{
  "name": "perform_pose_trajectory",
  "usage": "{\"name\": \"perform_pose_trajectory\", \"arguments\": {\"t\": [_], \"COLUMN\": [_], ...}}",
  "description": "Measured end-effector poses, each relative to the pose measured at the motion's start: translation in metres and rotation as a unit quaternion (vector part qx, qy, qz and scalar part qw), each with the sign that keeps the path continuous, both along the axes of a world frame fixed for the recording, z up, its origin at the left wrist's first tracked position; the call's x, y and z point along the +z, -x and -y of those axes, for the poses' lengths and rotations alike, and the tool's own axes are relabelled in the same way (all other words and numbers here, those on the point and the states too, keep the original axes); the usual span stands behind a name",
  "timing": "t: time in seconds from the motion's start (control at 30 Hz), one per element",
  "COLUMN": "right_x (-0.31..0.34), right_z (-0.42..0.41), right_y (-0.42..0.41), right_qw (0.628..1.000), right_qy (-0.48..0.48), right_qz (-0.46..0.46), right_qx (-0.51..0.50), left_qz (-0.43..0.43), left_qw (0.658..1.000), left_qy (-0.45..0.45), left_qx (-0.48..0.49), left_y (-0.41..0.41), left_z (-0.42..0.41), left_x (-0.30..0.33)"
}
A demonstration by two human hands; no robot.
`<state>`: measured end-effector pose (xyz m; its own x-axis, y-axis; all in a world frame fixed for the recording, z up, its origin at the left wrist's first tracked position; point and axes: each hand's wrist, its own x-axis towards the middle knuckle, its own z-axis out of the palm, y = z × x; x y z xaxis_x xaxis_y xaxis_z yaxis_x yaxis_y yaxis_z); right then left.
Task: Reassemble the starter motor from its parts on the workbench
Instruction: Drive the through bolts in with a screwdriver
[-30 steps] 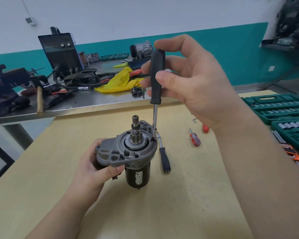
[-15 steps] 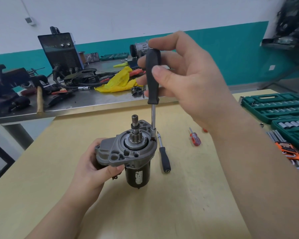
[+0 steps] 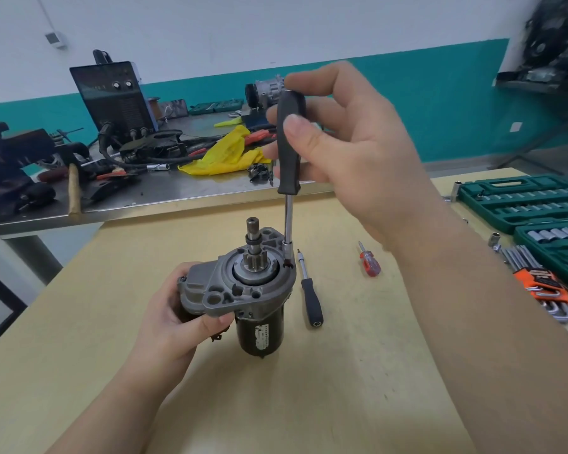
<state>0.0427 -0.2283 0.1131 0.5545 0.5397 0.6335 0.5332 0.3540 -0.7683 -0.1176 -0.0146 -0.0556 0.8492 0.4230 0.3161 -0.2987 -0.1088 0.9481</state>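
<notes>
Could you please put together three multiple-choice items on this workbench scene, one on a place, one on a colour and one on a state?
1. Where does the tip of the black-handled driver sit?
A. on the pinion shaft
B. at the right rim of the starter motor housing
C. on the table

2. What colour is the handle of the small screwdriver lying on the table?
A. red
B. blue
C. yellow

3. What is the left hand doing?
A. lying flat on the table
B. lifting a socket
C. holding the starter motor upright

Answers:
1 B, the socket end meets the housing's right edge beside the pinion.
2 A, its see-through handle is red.
3 C, fingers wrap the grey housing while the right hand keeps its grip on the driver.
</notes>
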Motion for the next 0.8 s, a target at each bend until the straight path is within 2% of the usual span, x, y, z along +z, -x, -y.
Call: {"name": "perform_pose_trajectory", "arguments": {"t": [0.07, 0.13, 0.2, 0.27, 0.33, 0.4, 0.5, 0.57, 0.6, 0.63, 0.7, 0.77, 0.8], "right_x": [0.002, 0.003, -0.001, -0.006, -0.009, -0.008, -0.004, -0.001, 0.000, 0.000, -0.001, -0.005, -0.006], "right_z": [0.004, 0.005, 0.001, -0.007, -0.011, -0.010, -0.007, -0.002, 0.000, 0.001, -0.001, -0.005, -0.007], "right_y": [-0.001, 0.000, 0.000, 0.002, 0.004, 0.003, 0.001, 0.002, 0.003, 0.004, 0.005, 0.006, 0.006], "right_qw": [0.998, 0.999, 0.996, 0.973, 0.955, 0.965, 0.999, 0.999, 0.998, 0.999, 0.995, 0.967, 0.956], "right_qy": [0.007, 0.003, 0.003, 0.007, 0.001, 0.004, -0.002, -0.004, -0.003, -0.005, 0.000, 0.010, 0.011], "right_qz": [-0.014, 0.005, 0.055, 0.106, 0.138, 0.131, 0.036, 0.002, 0.005, 0.018, 0.075, 0.135, 0.150], "right_qx": [0.056, 0.045, -0.064, -0.204, -0.263, -0.226, -0.035, 0.049, 0.058, 0.044, -0.067, -0.214, -0.252], "left_qz": [-0.002, -0.004, -0.006, -0.004, -0.001, 0.000, -0.003, -0.007, -0.008, -0.008, -0.008, -0.009, -0.009], "left_qw": [1.000, 1.000, 1.000, 1.000, 1.000, 1.000, 1.000, 1.000, 1.000, 1.000, 1.000, 1.000, 1.000], "left_qy": [-0.002, -0.006, -0.008, -0.006, -0.002, 0.000, 0.001, -0.001, -0.003, -0.004, -0.005, -0.008, -0.008], "left_qx": [-0.001, -0.003, -0.002, -0.002, -0.001, -0.001, -0.003, -0.003, -0.003, -0.002, -0.001, -0.002, -0.004], "left_y": [0.000, -0.001, -0.001, -0.001, 0.000, 0.000, 0.001, 0.000, 0.000, 0.000, 0.000, 0.000, 0.000], "left_z": [0.001, 0.002, 0.003, 0.003, 0.002, 0.001, 0.001, 0.001, 0.001, 0.001, 0.001, 0.001, 0.001], "left_x": [0.001, 0.002, 0.003, 0.002, 0.002, 0.002, 0.002, 0.001, 0.001, 0.001, 0.001, 0.002, 0.002]}}
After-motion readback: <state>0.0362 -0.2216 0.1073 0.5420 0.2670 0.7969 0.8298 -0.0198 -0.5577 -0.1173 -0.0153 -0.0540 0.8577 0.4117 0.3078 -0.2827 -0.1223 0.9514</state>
